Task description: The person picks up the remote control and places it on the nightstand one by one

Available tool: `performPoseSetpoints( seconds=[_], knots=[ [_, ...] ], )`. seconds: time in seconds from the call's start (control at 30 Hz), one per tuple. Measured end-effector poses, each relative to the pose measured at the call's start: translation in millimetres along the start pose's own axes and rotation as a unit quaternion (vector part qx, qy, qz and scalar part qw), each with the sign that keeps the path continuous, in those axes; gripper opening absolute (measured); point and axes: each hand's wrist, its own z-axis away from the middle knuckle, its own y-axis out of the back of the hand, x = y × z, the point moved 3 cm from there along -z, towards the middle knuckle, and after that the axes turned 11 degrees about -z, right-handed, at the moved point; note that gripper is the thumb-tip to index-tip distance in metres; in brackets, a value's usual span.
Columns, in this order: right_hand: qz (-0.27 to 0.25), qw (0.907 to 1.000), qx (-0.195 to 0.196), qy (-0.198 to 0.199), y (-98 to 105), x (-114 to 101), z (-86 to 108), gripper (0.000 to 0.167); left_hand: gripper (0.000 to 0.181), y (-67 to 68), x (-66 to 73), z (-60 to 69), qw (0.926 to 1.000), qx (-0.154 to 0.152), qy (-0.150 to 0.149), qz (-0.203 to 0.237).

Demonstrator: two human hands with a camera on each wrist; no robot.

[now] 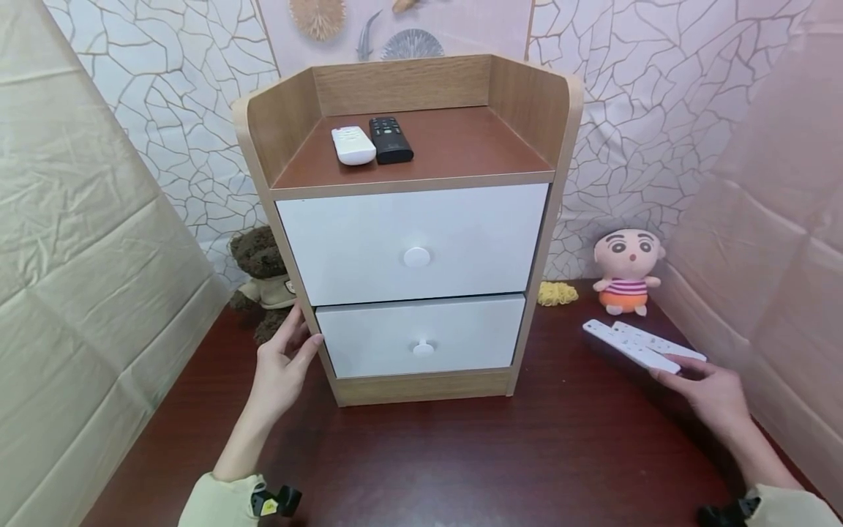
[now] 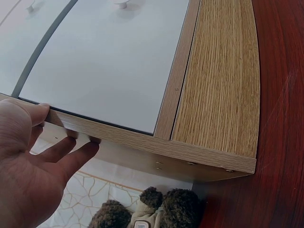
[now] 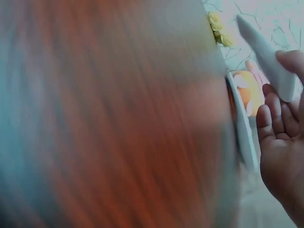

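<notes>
A small wood-trimmed cabinet (image 1: 415,388) with two white drawers stands in the middle of the head view. My left hand (image 1: 279,366) grips its left side edge; in the left wrist view the thumb lies on the front edge and the fingers touch the side panel. Over at the right, my right hand (image 1: 714,395) holds a white remote control (image 1: 626,344) by its near end, between thumb and fingers. Just behind it, a second white remote control (image 1: 658,342) lies on the table, apart from the held one in the right wrist view (image 3: 244,128).
A white remote (image 1: 354,146) and a black remote (image 1: 391,140) lie on the cabinet's top. Behind its left side sits a brown teddy bear (image 1: 260,256). A striped-shirt doll (image 1: 628,271) and a yellow bundle (image 1: 557,293) are at the back right. Cloth walls flank the dark red table (image 1: 421,461).
</notes>
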Motion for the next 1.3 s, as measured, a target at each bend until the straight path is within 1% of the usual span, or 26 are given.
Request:
performPoseSetpoints(
  seconds=[0.07,0.17,0.27,0.37,0.47,0.67,0.83,1.0,1.17,1.23,1.3],
  knots=[
    [-0.014,0.9998,0.010,0.007,4,-8,1.5,0.060,0.065,-0.1,-0.3,0.1,1.0000,-0.002,0.002,0.001],
    [-0.045,0.9987,0.020,0.017,9,-21,4.1,0.045,0.065,-0.2,-0.4,0.0,1.0000,-0.003,0.002,0.002],
    [-0.065,0.9969,0.024,0.036,14,-36,6.7,0.029,0.065,-0.4,-1.5,-0.2,1.0000,-0.003,-0.001,-0.001],
    [-0.088,0.9939,0.026,0.061,17,-51,8.8,0.023,0.065,-0.4,-2.6,-0.7,1.0000,-0.003,-0.004,-0.004],
    [-0.114,0.9900,0.030,0.077,19,-63,10.5,0.024,0.065,-0.1,-3.1,-0.8,1.0000,-0.002,-0.004,-0.006],
    [-0.147,0.9853,0.039,0.077,25,-80,16.3,0.027,0.065,-0.5,-2.5,-0.8,1.0000,-0.001,-0.005,-0.005],
    [-0.190,0.9759,0.054,0.093,29,-97,22.9,0.034,0.065,-1.1,-3.2,-1.4,1.0000,0.001,-0.006,-0.002],
    [-0.194,0.9695,0.084,0.124,34,-116,29.8,0.035,0.064,-0.8,-3.1,-2.0,0.9999,0.001,-0.009,-0.005],
    [-0.197,0.9639,0.110,0.141,41,-130,37.4,0.038,0.065,-0.6,-2.0,-1.4,1.0000,0.000,-0.004,-0.003],
    [-0.223,0.9580,0.107,0.145,43,-136,40.5,0.040,0.064,-0.4,-1.2,-1.1,1.0000,0.000,-0.003,-0.001],
    [-0.259,0.9485,0.104,0.150,44,-142,43.0,0.041,0.064,-0.1,-0.3,-0.9,1.0000,-0.001,-0.004,0.000]
  ],
)
